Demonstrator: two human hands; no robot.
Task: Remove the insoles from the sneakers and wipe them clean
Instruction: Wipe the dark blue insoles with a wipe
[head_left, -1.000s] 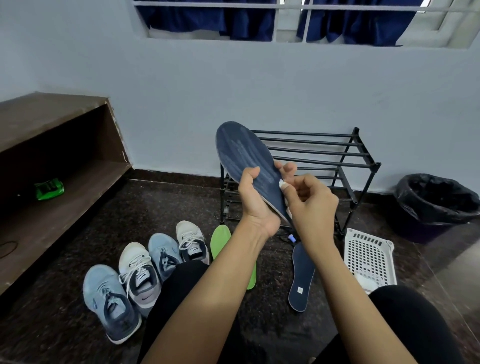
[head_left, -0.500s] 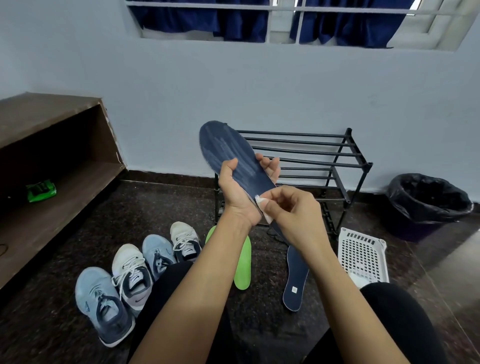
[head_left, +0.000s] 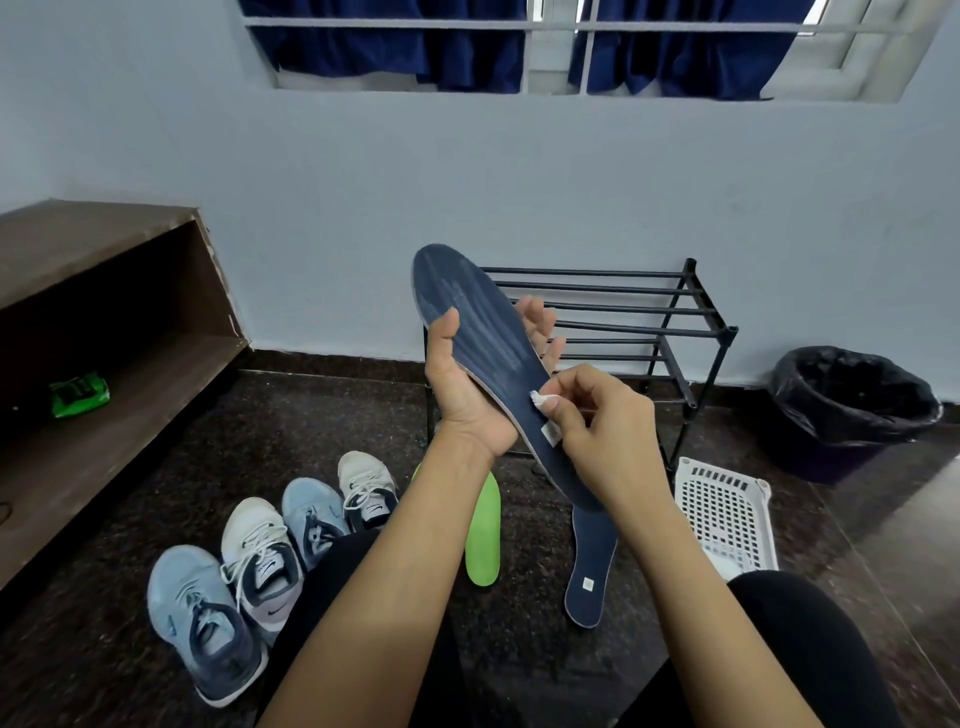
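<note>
A seated person's left hand (head_left: 467, 395) holds a navy insole (head_left: 483, 322) up at chest height, toe end tilted up and away, with the thumb laid across its top face and the fingers curled round its far edge from behind. The right hand (head_left: 602, 421) pinches a small crumpled white wipe (head_left: 543, 401) between thumb and fingertips and presses it on the heel half, just beside a small square label (head_left: 550, 434). On the dark floor (head_left: 130, 493) below lie a second navy insole (head_left: 589, 566) and a green insole (head_left: 483, 535), near four sneakers (head_left: 260, 561) set in a row. The likely risks: the insole looks thin and flexible and is gripped only at its middle, so a firm stroke may bend it or push it out of the left hand onto the floor, dirtying it again. The wipe is a very small wad and could slip from the fingertips. Rubbing over the label may lift its edge. Pale streaks on the toe half suggest smeared residue that one pass may leave behind.
</note>
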